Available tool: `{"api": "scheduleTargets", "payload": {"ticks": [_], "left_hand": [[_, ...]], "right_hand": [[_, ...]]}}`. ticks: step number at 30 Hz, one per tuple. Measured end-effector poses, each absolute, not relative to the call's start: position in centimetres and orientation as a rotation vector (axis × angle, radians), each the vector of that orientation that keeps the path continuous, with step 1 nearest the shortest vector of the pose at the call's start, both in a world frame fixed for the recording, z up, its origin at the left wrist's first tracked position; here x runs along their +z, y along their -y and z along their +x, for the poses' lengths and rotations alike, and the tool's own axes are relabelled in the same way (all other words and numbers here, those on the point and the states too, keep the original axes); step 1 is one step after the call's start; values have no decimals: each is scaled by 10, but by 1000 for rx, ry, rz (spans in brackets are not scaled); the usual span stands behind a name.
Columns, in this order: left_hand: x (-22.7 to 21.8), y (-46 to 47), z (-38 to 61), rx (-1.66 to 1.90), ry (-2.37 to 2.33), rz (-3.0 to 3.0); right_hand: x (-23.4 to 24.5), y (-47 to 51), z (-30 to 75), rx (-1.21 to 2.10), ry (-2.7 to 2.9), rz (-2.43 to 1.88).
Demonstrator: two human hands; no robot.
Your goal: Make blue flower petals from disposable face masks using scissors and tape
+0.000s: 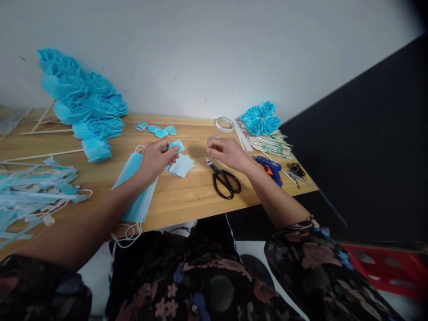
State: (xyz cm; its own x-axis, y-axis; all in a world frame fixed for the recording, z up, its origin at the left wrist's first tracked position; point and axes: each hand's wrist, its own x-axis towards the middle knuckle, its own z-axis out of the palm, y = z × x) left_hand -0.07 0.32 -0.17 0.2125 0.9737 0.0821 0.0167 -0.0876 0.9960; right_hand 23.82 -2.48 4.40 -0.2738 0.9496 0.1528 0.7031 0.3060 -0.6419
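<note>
My left hand [157, 157] pinches a small folded blue fabric piece [176, 145] just above a little stack of pale blue cut squares [182, 166] on the wooden table [187, 196]. My right hand [227, 154] hovers to the right with fingers curled together near a clear tape ring [214, 138]; what it pinches is too small to make out. Black scissors [225, 180] lie just below the right hand. A blue face mask [135, 189] lies under my left forearm.
Several folded blue petals [157, 129] lie further back. A big heap of blue fabric flowers [83, 104] fills the left rear, mask scraps and ear loops [31, 194] the left edge. A white tape roll [224, 124], small blue flowers [261, 118], stick packets [270, 143] and a glue gun [271, 169] sit at right.
</note>
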Motion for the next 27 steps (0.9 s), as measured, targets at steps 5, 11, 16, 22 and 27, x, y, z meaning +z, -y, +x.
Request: {"api": "scheduleTargets", "payload": {"ticks": [5,11,16,22,27], "left_hand": [[-3,-6,0,1120,-1028,1372],[-4,-5,1,1121,-1006,1360],[0,-4,1,1107,-1037,1349],[1,-4,1,1086,-1038,1350],[4,-1,1,1075,-1014,1362]], "right_hand": [[24,61,242,176,2315,-1769],[9,69,228,-173,2424,-1879],[-1,66,222,-288,2412,-1848],[-18,58,235,-48,2094,-1806],[-23,53,244,293,1798,-1740]]}}
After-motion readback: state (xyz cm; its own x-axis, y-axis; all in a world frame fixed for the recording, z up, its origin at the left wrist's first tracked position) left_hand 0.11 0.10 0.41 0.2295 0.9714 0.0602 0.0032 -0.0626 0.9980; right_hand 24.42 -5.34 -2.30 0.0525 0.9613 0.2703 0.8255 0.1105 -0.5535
